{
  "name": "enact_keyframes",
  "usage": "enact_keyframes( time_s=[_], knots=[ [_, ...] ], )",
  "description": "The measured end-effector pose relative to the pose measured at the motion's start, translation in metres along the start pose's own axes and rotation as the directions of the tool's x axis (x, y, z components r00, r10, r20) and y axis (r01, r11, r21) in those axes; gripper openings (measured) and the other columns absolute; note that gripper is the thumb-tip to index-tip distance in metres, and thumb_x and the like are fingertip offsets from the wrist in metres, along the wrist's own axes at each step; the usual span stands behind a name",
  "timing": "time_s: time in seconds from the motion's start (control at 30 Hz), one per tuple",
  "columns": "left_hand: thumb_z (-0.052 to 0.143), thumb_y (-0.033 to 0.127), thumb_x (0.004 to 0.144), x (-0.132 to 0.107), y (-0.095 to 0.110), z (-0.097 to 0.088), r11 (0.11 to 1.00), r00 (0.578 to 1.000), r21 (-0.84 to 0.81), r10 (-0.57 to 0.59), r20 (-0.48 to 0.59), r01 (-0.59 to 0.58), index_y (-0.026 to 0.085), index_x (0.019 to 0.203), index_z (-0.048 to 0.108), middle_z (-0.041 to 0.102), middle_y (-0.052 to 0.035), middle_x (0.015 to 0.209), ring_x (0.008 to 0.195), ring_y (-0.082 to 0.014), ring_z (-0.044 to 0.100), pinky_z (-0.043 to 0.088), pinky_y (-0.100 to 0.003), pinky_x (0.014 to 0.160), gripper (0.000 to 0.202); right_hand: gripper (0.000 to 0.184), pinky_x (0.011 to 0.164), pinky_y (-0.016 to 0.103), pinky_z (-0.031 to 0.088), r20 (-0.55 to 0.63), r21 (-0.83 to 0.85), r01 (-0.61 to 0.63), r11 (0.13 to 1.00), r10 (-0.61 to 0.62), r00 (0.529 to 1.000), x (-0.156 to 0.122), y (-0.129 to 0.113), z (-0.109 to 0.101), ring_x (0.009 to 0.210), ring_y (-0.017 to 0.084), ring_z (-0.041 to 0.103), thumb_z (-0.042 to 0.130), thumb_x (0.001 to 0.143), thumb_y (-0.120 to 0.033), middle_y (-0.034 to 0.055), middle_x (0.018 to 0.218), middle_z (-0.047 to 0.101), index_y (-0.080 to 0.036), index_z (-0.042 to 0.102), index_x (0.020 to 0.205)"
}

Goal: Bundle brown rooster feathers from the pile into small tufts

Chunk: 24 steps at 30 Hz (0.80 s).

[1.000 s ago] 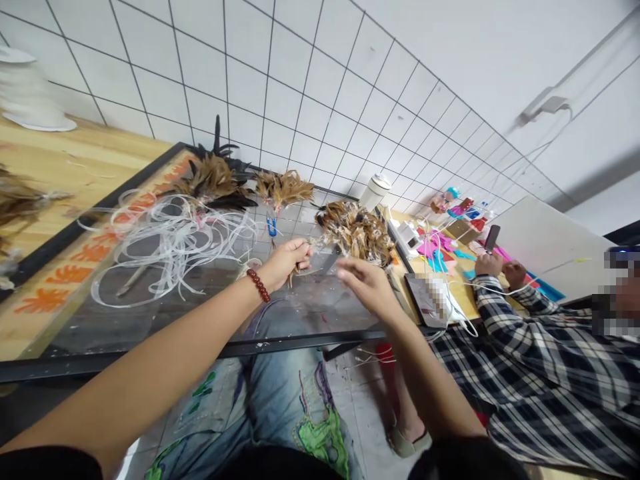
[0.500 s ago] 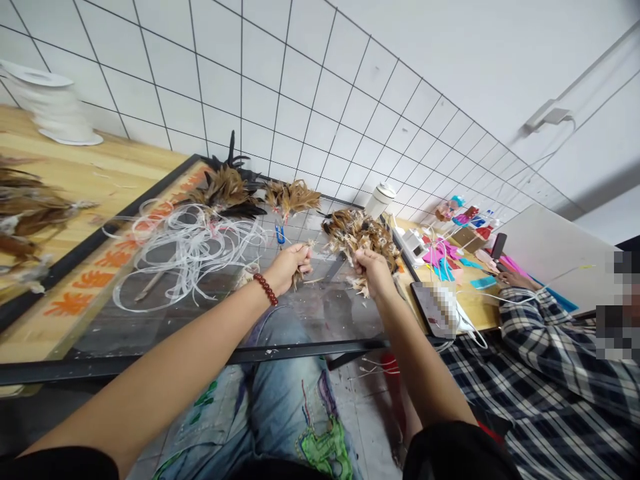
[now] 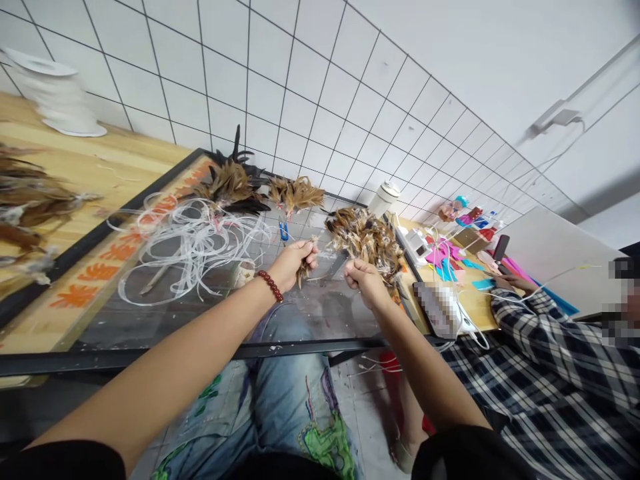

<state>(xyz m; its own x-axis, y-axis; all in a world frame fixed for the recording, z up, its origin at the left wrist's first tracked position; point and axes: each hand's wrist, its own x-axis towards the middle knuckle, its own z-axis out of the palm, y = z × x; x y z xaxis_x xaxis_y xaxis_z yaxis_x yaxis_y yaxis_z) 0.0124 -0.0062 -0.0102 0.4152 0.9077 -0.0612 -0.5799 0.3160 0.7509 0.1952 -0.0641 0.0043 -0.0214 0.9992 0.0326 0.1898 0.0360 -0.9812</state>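
My left hand (image 3: 294, 261), with a red bead bracelet at the wrist, is closed round a small bunch of brown feathers (image 3: 305, 265) above the glass table top (image 3: 210, 320). My right hand (image 3: 363, 279) is closed in a fist a short way to the right, at the near edge of a loose heap of brown feathers (image 3: 367, 238); what it pinches is hidden by the fingers. Two more feather bunches (image 3: 235, 185) lie at the back of the glass by the tiled wall.
A tangle of white plastic strip (image 3: 193, 241) and blue scissors (image 3: 284, 231) lie on the glass. A white spool (image 3: 57, 93) and more feathers (image 3: 27, 200) sit on the wooden bench at left. A person in a plaid shirt (image 3: 550, 360) sits at right by coloured paper pieces (image 3: 445, 257).
My right hand went from open in the air to the feather heap, then drew back a little, closed. The left hand kept its hold on the small bunch.
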Motion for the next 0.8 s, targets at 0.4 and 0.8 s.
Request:
enact_keyframes(
  time_s=[0.4, 0.8],
  knots=[
    [0.046, 0.016, 0.090, 0.001, 0.003, 0.000, 0.998, 0.993, -0.046, 0.035, -0.109, -0.040, 0.015, 0.067, 0.050, 0.040, 0.0047, 0.049, 0.044, -0.0074, 0.045, 0.042, -0.019, 0.049, 0.023, 0.018, 0.052, 0.024, 0.042, 0.359, -0.762, -0.179, 0.622, 0.637, 0.682, -0.161, 0.027, -0.034, 0.053, 0.013, 0.058, 0.058, 0.078, -0.028, 0.0012, 0.056, 0.062, -0.017, 0.068, 0.067],
    [0.046, 0.015, 0.089, 0.006, -0.014, -0.005, 0.997, 0.991, -0.027, 0.071, -0.114, -0.075, 0.014, 0.063, 0.051, 0.040, 0.0046, 0.048, 0.042, -0.0056, 0.042, 0.036, -0.016, 0.046, 0.026, 0.031, 0.080, 0.028, 0.046, 0.694, -0.652, 0.415, 0.635, 0.278, 0.664, -0.108, -0.060, 0.026, 0.092, 0.019, 0.063, 0.064, 0.081, -0.033, 0.0074, 0.103, 0.067, -0.023, 0.064, 0.110]
  ],
)
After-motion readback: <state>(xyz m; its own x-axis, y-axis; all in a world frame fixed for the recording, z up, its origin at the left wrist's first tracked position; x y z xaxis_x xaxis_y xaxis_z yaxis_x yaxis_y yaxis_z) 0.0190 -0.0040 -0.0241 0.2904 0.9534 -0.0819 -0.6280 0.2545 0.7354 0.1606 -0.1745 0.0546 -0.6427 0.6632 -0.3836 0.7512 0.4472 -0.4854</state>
